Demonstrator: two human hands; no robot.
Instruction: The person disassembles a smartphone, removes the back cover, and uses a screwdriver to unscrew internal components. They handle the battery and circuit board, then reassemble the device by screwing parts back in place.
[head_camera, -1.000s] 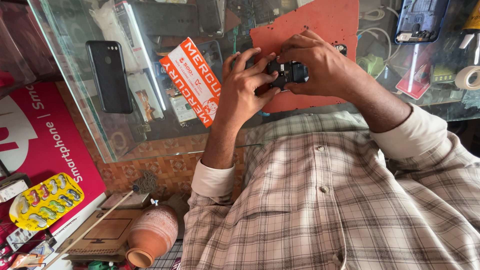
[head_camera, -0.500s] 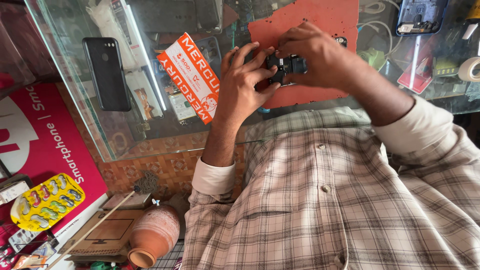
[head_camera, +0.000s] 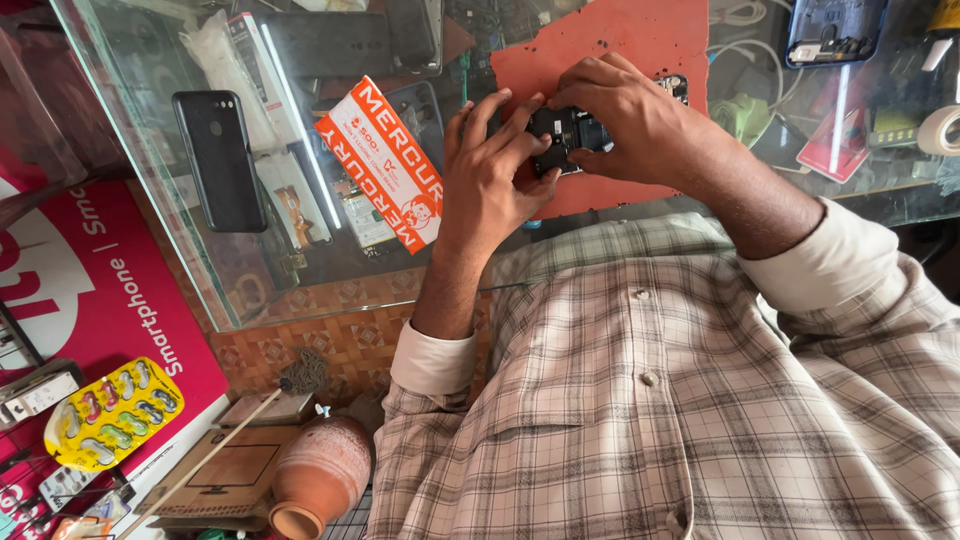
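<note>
Opened phone (head_camera: 566, 133) on mat (head_camera: 640, 45); box (head_camera: 385, 165) left; tape roll (head_camera: 940, 130) right.

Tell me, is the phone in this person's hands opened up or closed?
Opened up: the phone, gripped by the left hand and right hand, shows bare internal parts.

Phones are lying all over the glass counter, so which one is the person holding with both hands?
The opened phone over the red mat, pinched between left hand and right hand. The black phone lies untouched, far left.
</note>
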